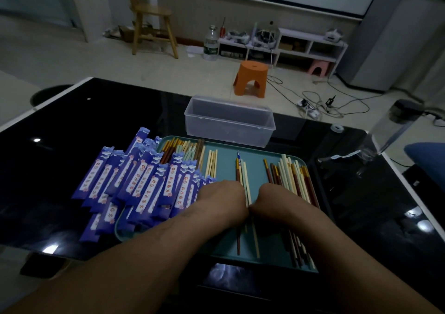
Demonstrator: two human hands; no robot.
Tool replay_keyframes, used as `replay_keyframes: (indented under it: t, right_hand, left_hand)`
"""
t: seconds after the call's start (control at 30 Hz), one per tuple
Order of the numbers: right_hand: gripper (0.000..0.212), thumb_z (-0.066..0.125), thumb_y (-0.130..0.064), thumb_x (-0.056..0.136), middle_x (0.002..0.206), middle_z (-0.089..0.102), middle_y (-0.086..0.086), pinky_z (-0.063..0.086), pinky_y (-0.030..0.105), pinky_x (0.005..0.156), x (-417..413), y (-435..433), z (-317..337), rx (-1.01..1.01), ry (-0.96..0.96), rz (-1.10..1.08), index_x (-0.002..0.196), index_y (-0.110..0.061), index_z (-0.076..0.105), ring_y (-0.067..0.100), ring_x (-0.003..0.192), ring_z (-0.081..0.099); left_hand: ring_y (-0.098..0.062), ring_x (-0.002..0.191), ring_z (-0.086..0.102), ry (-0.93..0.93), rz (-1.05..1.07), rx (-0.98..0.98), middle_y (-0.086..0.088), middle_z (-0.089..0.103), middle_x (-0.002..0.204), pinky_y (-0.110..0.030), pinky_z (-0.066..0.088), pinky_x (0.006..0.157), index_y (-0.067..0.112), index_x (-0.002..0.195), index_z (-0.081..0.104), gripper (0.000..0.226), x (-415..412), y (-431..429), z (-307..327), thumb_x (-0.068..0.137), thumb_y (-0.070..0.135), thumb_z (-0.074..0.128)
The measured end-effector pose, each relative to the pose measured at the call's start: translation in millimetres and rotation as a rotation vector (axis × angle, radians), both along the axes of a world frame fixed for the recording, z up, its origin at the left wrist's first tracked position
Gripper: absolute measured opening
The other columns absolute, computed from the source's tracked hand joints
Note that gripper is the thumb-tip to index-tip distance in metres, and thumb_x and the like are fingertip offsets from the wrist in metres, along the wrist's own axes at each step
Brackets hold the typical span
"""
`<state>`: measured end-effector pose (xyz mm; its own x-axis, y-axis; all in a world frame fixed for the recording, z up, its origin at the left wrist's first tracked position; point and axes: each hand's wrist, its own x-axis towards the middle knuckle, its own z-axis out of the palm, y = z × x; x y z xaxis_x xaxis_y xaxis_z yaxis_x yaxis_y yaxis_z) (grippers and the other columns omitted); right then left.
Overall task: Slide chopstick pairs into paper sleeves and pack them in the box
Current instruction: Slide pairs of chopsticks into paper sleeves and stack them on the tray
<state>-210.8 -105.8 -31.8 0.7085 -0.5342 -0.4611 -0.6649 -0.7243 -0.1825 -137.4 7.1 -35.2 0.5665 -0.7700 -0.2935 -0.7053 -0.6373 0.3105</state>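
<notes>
On the tray [226,166], left hand [221,198] and right hand [274,200] meet over middle chopsticks [245,176], grip hidden; far box [228,123] looks empty, sleeves [144,181] piled left.

The room is dim; the pale floor [60,56] beyond catches more light than the glossy black bench [72,126], which throws back small white glare spots near its left and right edges. Colours look murky. Straight lines bow toward the corners, and the forearms [144,265] nearest the camera go soft.
</notes>
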Motion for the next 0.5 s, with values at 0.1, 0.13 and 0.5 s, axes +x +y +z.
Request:
replay_keyframes:
  t: [0.1,0.13,0.5]
  right_hand:
    - [0.034,0.066,-0.021,0.093,0.064,0.052,0.005,0.039,0.026,0.052,-6.0,-0.9,-2.0,0.001,0.001,0.015,0.064,-0.011,0.052,0.016,0.057,0.049]
    - [0.035,0.065,-0.021,0.093,0.063,0.051,0.005,0.039,0.026,0.053,-7.3,-1.8,-3.0,-0.008,-0.002,0.019,0.063,-0.012,0.051,0.017,0.057,0.049]
    - [0.018,0.06,-0.022,0.096,0.076,0.058,0.002,0.04,0.028,0.055,-8.8,-7.4,-1.3,-0.146,-0.178,-0.011,0.08,-0.018,0.054,0.016,0.068,0.058]
  left_hand:
    - [-0.025,0.084,0.058,0.047,0.021,-0.002,0.0,0.053,0.082,-0.037,0.051,0.078,0.02,0.086,0.05,0.028,2.7,0.0,0.2,0.093,0.04,0.068]
    - [-0.025,0.084,0.059,0.059,0.029,0.0,0.001,0.051,0.079,-0.038,0.052,0.079,0.02,0.081,0.05,0.03,3.0,0.3,0.9,0.092,0.04,0.069]
    - [-0.024,0.089,0.062,0.082,0.013,-0.014,0.001,0.055,0.084,-0.04,0.054,0.084,0.02,0.095,0.056,0.023,4.2,-2.8,-1.6,0.093,0.04,0.067]
